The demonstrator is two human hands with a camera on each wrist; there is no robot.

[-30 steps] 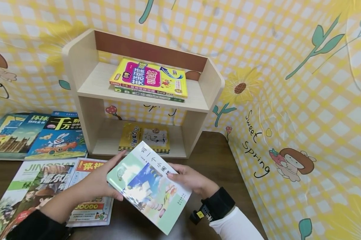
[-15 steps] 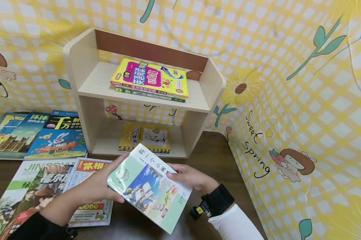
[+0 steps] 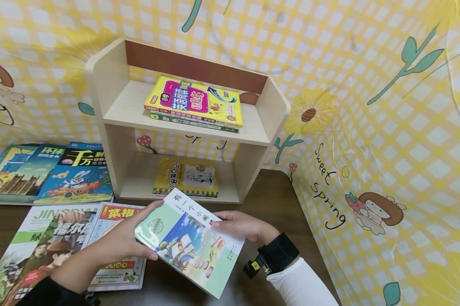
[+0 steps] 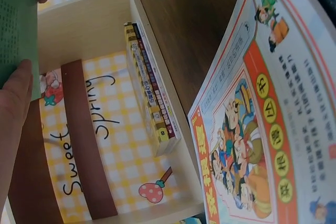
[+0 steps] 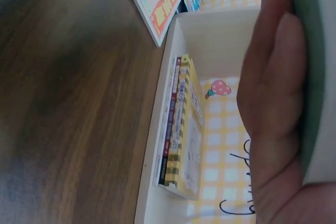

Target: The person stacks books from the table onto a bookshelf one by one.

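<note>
Currently a green picture book (image 3: pixel 187 242) is held above the counter's (image 3: pixel 275 199) front edge, gripped by the left hand (image 3: pixel 124 240) and right hand (image 3: pixel 239 225) at opposite sides. Slipping is judged possible; magazines (image 3: pixel 117 238) lying underneath could be knocked or creased.

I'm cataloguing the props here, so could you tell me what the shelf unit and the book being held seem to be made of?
The shelf unit looks like pale laminated board with a matt, faint wood-grain face and a darker brown back rail. The book, held by the left hand and the right hand, looks like a paperback: thin printed card cover with a slight gloss.
</note>
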